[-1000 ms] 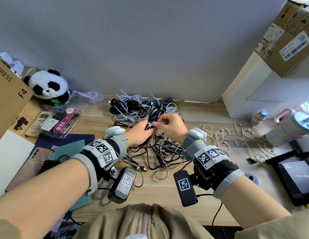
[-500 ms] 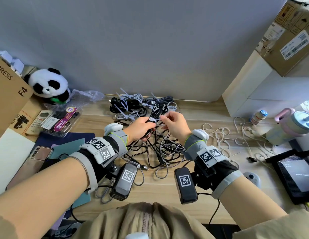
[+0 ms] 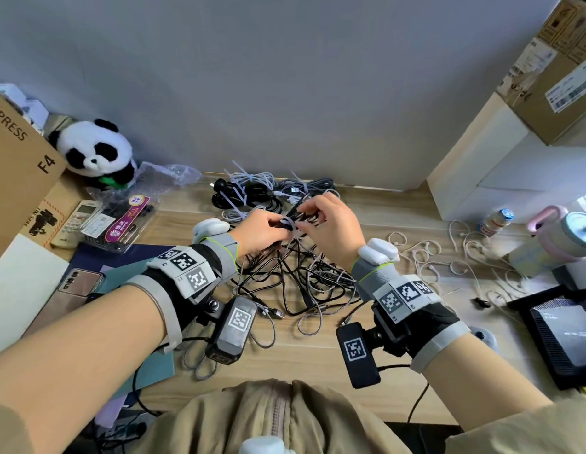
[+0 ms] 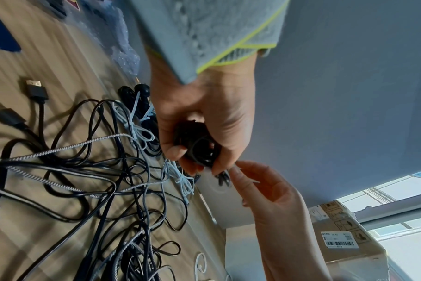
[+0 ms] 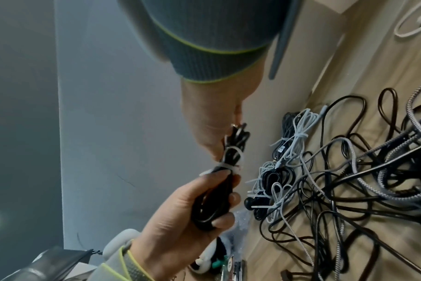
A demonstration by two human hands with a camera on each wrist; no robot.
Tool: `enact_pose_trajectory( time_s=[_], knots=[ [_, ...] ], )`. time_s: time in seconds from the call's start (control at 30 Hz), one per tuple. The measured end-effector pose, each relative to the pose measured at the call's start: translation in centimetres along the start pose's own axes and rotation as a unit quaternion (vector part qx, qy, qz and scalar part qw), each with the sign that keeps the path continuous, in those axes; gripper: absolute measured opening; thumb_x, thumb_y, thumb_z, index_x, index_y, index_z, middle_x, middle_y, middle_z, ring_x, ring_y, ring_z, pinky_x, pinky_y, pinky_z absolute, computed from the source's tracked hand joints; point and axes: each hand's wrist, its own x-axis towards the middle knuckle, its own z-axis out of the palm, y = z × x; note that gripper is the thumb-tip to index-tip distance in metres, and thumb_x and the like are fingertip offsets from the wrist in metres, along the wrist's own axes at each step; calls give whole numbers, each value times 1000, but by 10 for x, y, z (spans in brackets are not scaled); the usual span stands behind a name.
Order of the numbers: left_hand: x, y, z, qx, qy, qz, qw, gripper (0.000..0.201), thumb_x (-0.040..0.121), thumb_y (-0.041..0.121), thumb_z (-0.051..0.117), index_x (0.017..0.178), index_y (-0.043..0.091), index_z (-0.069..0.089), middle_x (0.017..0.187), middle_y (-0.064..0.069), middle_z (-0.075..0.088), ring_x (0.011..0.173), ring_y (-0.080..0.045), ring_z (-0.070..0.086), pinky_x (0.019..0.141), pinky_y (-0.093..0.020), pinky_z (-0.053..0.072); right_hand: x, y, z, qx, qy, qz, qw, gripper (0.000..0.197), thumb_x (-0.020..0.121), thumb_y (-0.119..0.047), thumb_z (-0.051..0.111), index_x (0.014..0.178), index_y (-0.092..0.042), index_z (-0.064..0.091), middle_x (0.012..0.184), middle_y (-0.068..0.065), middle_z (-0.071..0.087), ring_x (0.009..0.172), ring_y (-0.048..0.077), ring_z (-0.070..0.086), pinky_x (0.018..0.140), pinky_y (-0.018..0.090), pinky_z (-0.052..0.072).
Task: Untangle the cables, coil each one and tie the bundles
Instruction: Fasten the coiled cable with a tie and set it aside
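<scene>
Black, smooth cable wound into one narrow coil (image 5: 219, 192) sits between two hands, held above the desk at the middle of the head view. The left hand (image 3: 262, 232) has its fingers curled round the coil's lower loops, thumb pressed along the top. One white zip tie (image 5: 225, 166) circles the coil just above that grip, its flat tail sticking out to the left in the right wrist view. The right hand (image 3: 331, 224) pinches the coil's upper end, fingers bent round the strands; in the left wrist view its fingertips (image 4: 236, 171) meet the coil just past the left thumb.

Below the hands, at frame centre, lies one loose tangle (image 3: 304, 276) of black rubbery and grey braided cables, too knotted to count. Behind it, against the grey wall, several tied bundles (image 3: 252, 191) lie side by side, white, grey and black, each cinched with a white tie; I cannot count them exactly.

Bare wooden desk (image 3: 301, 352) shows in the strip between the tangle and the person's body, and again beside the white cabinet (image 3: 481, 178) at right. Thin white looped ties (image 3: 448, 257) scatter across the right middle. At upper left sits one plush panda (image 3: 97, 152); beneath it lie one remote control (image 3: 77, 221) and one phone (image 3: 72, 286).
</scene>
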Motion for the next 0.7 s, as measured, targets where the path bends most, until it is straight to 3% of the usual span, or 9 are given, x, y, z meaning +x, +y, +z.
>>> enact_pose_trajectory(
  time_s=[0.1, 0.17, 0.23, 0.3, 0.37, 0.43, 0.53, 0.63, 0.7],
  knots=[
    [0, 0, -4, 44, -22, 17, 999, 21, 84, 3, 66, 105, 1, 66, 72, -3, 63, 50, 4, 57, 53, -7, 42, 8, -2, -2, -13, -44, -76, 996, 17, 77, -23, 76, 93, -19, 70, 91, -6, 63, 84, 14, 52, 76, 28, 41],
    [0, -3, -6, 69, -49, 25, 996, 21, 82, 6, 69, 103, 2, 68, 87, -14, 70, 71, -13, 62, 73, -25, 50, 13, -4, -3, -2, -109, -74, 991, 10, 77, -19, 76, 86, -19, 71, 86, -7, 65, 82, 15, 56, 77, 28, 43],
    [-1, -4, -8, 70, -76, 24, 994, 20, 80, 11, 72, 100, 10, 69, 97, -16, 71, 81, -18, 62, 83, -37, 51, 16, -5, -6, 22, -169, -49, 984, 7, 77, -13, 75, 80, -15, 69, 81, -7, 61, 78, 13, 58, 75, 27, 46],
    [-2, -5, -10, 62, -101, 34, 992, 18, 78, 15, 75, 95, 17, 69, 91, -7, 71, 76, -6, 62, 77, -25, 51, 17, -5, -8, 9, -215, -52, 975, 8, 77, -14, 75, 79, -15, 67, 82, -7, 59, 80, 13, 57, 76, 27, 46],
    [-5, -6, -11, 70, -117, 38, 990, 15, 77, 18, 76, 89, 20, 67, 80, 3, 68, 64, 4, 59, 62, -12, 47, 18, -5, -8, -11, -257, -57, 965, 8, 79, -17, 74, 79, -15, 67, 83, -6, 60, 82, 13, 57, 76, 24, 44],
    [-6, -8, -12, 69, -124, 23, 990, 14, 81, 24, 73, 92, 17, 66, 75, 6, 65, 58, 4, 58, 53, -11, 44, 16, -4, -6, 3, -267, -36, 963, 8, 81, -16, 72, 78, -14, 65, 79, -6, 61, 77, 13, 58, 70, 19, 43],
    [-8, -12, -12, 42, -109, -16, 993, 28, 87, 35, 64, 94, 8, 67, 69, 1, 61, 48, 0, 53, 45, -14, 42, 10, 1, -1, 45, -217, -3, 975, 14, 83, -10, 67, 77, -20, 59, 73, -12, 60, 68, 13, 60, 64, 26, 46],
    [-8, -16, -12, 28, -105, -21, 994, 24, 89, 37, 60, 83, 14, 67, 63, -1, 56, 40, -2, 48, 41, -15, 38, 4, 6, 8, 67, -168, 26, 983, 15, 87, -10, 64, 78, -20, 57, 73, -17, 56, 58, -2, 53, 60, 17, 40],
    [-7, -19, -13, 37, -106, -17, 994, 23, 88, 40, 60, 86, 18, 69, 65, 1, 60, 44, -2, 50, 44, -14, 39, 2, 8, 16, 101, -144, 60, 983, 14, 88, -12, 65, 78, -17, 57, 76, -12, 59, 61, 1, 57, 65, 25, 47]
  ],
)
